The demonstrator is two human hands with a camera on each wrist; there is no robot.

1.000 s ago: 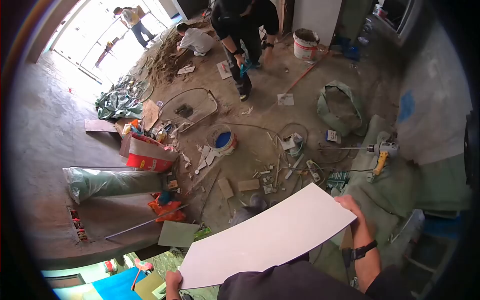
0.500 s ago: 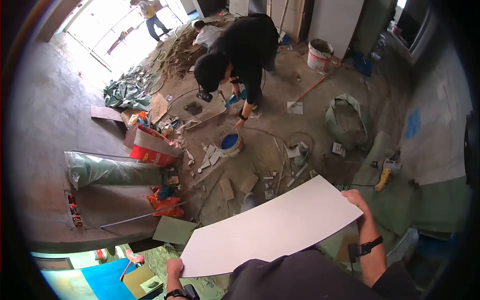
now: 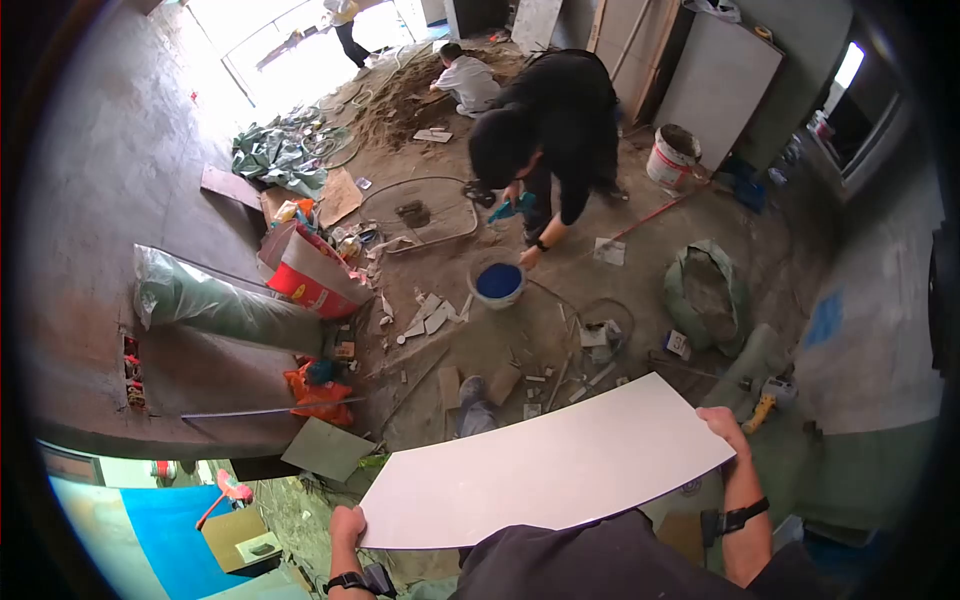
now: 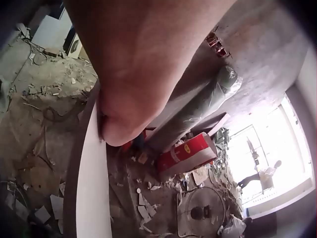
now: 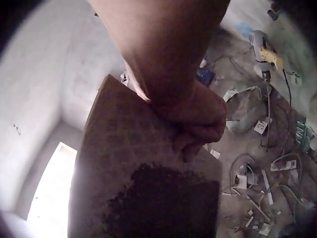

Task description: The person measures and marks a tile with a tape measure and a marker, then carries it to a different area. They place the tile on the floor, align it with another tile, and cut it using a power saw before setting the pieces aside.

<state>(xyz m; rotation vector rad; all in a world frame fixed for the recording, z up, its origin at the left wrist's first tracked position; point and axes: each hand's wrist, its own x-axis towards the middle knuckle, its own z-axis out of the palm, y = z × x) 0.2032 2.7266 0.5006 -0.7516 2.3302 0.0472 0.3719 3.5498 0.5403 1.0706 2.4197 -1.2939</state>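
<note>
A large white panel [image 3: 545,465] spans the front of the body, held at its two ends. The left hand [image 3: 347,524] grips its left end, and in the left wrist view that hand [image 4: 130,116] wraps over the panel's edge [image 4: 93,183]. At the right end the right hand [image 3: 724,428] grips the edge. From the right wrist view, the right hand's [image 5: 198,124] fingers curl onto the panel's underside [image 5: 133,129], which shows a grid pattern and a dark patch. The far fingers of the left hand are hidden.
Ahead, a person in black [image 3: 560,120] bends over a bucket of blue liquid [image 3: 498,282]. Tile scraps, wood pieces and a cable litter the floor. A wrapped roll [image 3: 220,300] lies at left; an open green sack [image 3: 706,295] and a power tool [image 3: 770,400] are at right.
The head view has turned, shifting the room rightward. The person in black bent down and put a hand to the bucket. Both hands keep their grip on the panel.
</note>
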